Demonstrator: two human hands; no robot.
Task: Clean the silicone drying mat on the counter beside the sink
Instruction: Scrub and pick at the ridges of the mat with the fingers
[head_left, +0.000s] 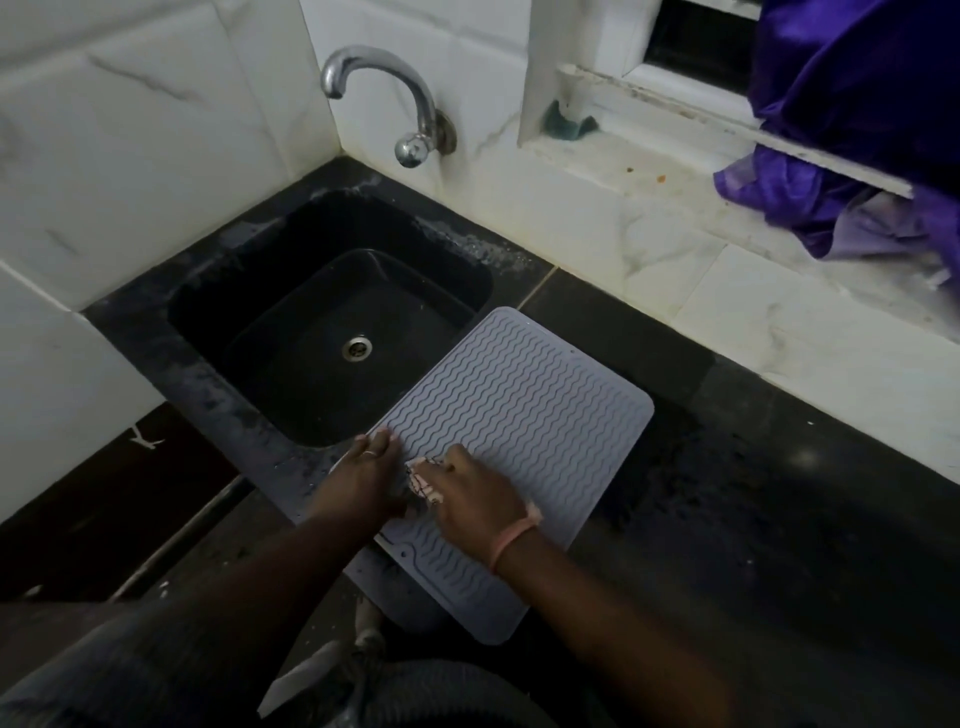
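A grey silicone drying mat (519, 415) with wavy ridges lies on the dark counter to the right of the sink, its near corner hanging past the counter's front edge. My left hand (363, 475) presses flat on the mat's left edge, fingers spread, a ring on one finger. My right hand (475, 501) grips a pale pink cloth (423, 480) and holds it against the mat near its left side. A pink band circles that wrist.
A black sink (291, 322) with a metal drain (357, 347) sits left of the mat. A chrome tap (410, 114) juts from the white tiled wall. Purple fabric (852, 124) hangs over the window ledge at the upper right. Dark counter (753, 493) stretches to the right.
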